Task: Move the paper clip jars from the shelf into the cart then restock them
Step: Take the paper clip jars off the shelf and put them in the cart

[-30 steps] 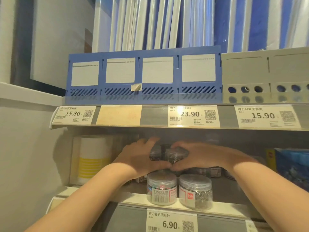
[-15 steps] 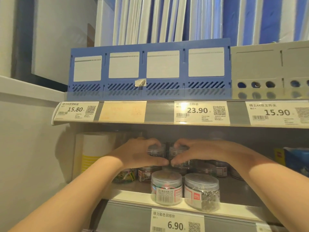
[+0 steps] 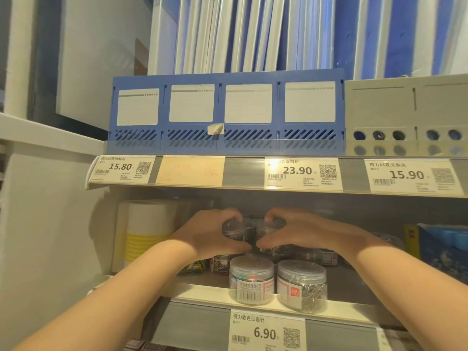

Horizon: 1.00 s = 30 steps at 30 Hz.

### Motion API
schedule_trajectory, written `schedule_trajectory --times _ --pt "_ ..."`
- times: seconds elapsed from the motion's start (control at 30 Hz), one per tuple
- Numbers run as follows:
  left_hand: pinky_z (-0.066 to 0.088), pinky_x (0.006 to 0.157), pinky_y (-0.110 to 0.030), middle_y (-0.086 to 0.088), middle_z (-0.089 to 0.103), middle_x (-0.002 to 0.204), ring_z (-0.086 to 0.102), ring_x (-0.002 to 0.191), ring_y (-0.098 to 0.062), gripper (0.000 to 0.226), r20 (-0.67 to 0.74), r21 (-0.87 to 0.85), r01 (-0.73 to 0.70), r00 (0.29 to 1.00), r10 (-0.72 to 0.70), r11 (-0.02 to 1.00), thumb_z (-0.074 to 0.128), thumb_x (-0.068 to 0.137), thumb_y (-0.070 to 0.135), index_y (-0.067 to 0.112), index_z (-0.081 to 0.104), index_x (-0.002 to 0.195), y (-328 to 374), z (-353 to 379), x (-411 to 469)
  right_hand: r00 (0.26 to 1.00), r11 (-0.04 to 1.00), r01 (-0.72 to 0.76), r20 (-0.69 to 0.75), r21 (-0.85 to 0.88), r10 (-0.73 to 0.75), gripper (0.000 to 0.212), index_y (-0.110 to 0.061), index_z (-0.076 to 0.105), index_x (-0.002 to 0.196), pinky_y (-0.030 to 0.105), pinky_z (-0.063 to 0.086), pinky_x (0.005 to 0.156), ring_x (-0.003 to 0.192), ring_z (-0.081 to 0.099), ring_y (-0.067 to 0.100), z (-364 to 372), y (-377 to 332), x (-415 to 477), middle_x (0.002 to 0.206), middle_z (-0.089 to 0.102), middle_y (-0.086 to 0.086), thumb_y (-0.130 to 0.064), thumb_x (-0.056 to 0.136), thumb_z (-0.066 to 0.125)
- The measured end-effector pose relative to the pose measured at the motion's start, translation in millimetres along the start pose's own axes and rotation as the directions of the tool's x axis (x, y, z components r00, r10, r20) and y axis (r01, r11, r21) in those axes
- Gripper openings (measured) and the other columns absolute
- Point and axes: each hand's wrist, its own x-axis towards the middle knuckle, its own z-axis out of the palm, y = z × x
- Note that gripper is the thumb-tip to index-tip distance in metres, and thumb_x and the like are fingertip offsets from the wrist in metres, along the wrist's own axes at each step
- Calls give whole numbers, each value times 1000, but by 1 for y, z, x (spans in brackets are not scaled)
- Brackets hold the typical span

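Note:
Both my hands reach into the lower shelf (image 3: 202,291). My left hand (image 3: 212,235) grips a clear paper clip jar (image 3: 234,230), and my right hand (image 3: 301,233) grips a second clear jar (image 3: 271,230) beside it. The two held jars touch and sit above the row behind. At the shelf's front edge stand a jar of coloured clips (image 3: 251,281) and a jar of silver clips (image 3: 302,285). Several more jars (image 3: 310,255) stand further back, partly hidden by my hands.
A white and yellow cylinder pack (image 3: 145,234) stands at the shelf's left. Blue packages (image 3: 443,252) fill the right. The upper shelf edge with price tags (image 3: 302,174) hangs close above my hands. Blue and grey file boxes (image 3: 228,112) stand on top.
My hands have closed tighter around the two jars, thumbs meeting beneath them, and the jars sit slightly nearer the front. The camera has tilted a little.

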Motion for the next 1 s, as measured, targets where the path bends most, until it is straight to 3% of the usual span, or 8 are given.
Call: schedule_trajectory --times 0.17,0.33,0.43,0.53,0.63,0.73,0.9,1.0 --pt "42 84 -20 17 55 107 52 104 -6 39 -41 3 10 999 -10 1000 74 69 48 38 52 100 10 -1 -5 998 999 6 -61 -50 -9 46 -31 52 107 23 42 80 97 50 5 -2 -3 -12 109 54 -14 -53 71 70" --pt "32 105 -44 20 50 101 48 110 -11 41 -114 213 -17 993 42 977 68 69 57 44 43 98 17 -5 -9 993 998 -4 -121 -69 -4 51 -28 52 111 21 42 73 88 52 3 -3 -8 -28 102 56 -12 -54 72 71" --pt "33 102 -34 19 53 109 49 109 -9 45 -134 290 -42 987 85 956 67 70 58 42 44 104 19 -3 -14 985 996 -29 -173 -87 14 54 -32 50 112 23 44 73 93 53 6 -6 -14 -38 109 56 -12 -59 70 69" --pt "39 88 -22 17 50 111 49 100 -7 56 -182 211 -55 979 95 976 70 67 56 39 47 115 24 -4 -22 982 996 -49 -188 -71 35 60 -34 46 119 20 41 75 97 50 7 -12 -25 -52 111 51 -14 -58 70 70" --pt "45 81 -23 12 55 108 54 96 -10 56 -257 155 -98 957 136 983 71 65 57 36 51 113 37 -9 -34 980 993 -81 -174 82 94 56 -31 51 115 21 43 84 97 51 9 -19 -34 -71 106 53 -12 -56 69 73" --pt "46 82 -25 10 59 111 54 99 -9 64 -244 192 -146 951 192 970 67 67 62 31 51 121 54 -12 -49 976 997 -73 -206 -18 68 76 -22 55 122 29 49 89 102 58 12 -23 -36 -87 117 60 -6 -66 61 69" --pt "43 86 -23 12 54 112 50 101 -5 60 -191 182 -206 952 240 961 67 69 60 32 49 119 88 -4 -85 971 999 42 -234 -24 -47 64 -31 50 109 18 45 68 87 54 -1 -25 -34 -123 98 55 -18 -61 58 73" --pt "44 87 -25 16 53 111 50 101 -4 61 -175 151 -200 958 226 968 68 67 61 33 50 117 105 1 -107 978 999 36 -203 -36 -42 71 -29 49 119 18 40 73 96 51 4 -23 -30 -150 106 52 -15 -61 60 72"
